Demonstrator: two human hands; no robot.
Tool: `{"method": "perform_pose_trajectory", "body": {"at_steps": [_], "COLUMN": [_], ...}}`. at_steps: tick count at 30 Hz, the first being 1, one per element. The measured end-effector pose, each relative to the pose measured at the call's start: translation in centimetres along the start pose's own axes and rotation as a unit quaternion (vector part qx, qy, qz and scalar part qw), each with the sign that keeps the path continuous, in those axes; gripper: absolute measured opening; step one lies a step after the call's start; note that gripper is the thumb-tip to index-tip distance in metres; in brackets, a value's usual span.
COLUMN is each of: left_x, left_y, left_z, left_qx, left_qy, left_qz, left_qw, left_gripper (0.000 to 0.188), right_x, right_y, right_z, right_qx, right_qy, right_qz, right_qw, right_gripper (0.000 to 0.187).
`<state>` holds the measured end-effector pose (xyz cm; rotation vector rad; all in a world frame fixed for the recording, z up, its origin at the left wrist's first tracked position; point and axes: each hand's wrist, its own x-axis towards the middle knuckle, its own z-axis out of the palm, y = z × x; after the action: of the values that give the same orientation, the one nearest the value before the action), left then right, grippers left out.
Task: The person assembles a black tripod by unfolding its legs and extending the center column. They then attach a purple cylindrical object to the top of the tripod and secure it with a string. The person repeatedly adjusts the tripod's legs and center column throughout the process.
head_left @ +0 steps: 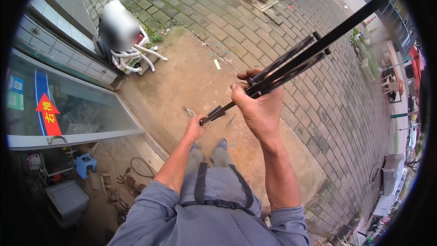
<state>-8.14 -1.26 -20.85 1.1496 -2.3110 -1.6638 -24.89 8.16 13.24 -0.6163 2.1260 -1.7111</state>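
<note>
My right hand [266,109] is closed around a long, straight black metal bar [359,16], thumb on the near side and fingers curled over its far side, just below two dark coiled metal springs [291,54] that lie along the bar, one on each side. My left hand [195,130] grips the bar's lower end, beside a short, narrow black bracket [214,114]. The bar slants in front of me, from my left hand up to the right, its upper end reaching the dark rim of the view.

Beneath it is a worn tan concrete slab [177,73], where my feet stand, bordered by grey-brown brick paving [218,32]. On my left is a glass door panel with a pale metal frame [91,105], bearing a red arrow sticker [48,109]. A small blue plastic stool [85,165] sits near the door's lower edge; white curved pipes [154,53] lie beyond the door.
</note>
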Motion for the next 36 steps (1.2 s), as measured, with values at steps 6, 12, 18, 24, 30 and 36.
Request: {"method": "perform_pose_trajectory", "body": {"at_steps": [6,12,18,24,30,36], "left_x": [-0.5,-0.9,-0.9,-1.1,-0.6,-1.6], "left_y": [0.3,2.1,2.5,1.3,-1.2,2.9], "left_z": [0.2,-0.6,-0.5,-0.4,-0.1,-1.2], "left_qx": [0.002,0.025,0.021,0.005,0.001,0.033], "left_qy": [0.004,0.001,0.001,0.009,0.003,0.016], "left_qz": [-0.009,-0.012,-0.010,-0.021,-0.023,-0.035], "left_qw": [1.000,1.000,1.000,1.000,1.000,0.999], "left_gripper": [0.029,0.030,0.027,0.027,0.023,0.020], "right_x": [3.4,5.9,8.4,9.8,10.9,11.5], "right_y": [3.6,5.8,10.0,12.8,14.6,16.1], "right_z": [-2.7,-4.5,-6.7,-7.1,-7.3,-7.6], "right_qx": [0.052,0.076,0.098,0.102,0.074,0.070], "right_qy": [0.046,0.033,0.049,0.046,0.050,0.049], "right_qz": [0.010,0.017,0.022,0.027,0.028,0.025], "right_qw": [0.998,0.996,0.994,0.993,0.996,0.996], "right_gripper": [0.034,0.037,0.040,0.038,0.035,0.036]}}
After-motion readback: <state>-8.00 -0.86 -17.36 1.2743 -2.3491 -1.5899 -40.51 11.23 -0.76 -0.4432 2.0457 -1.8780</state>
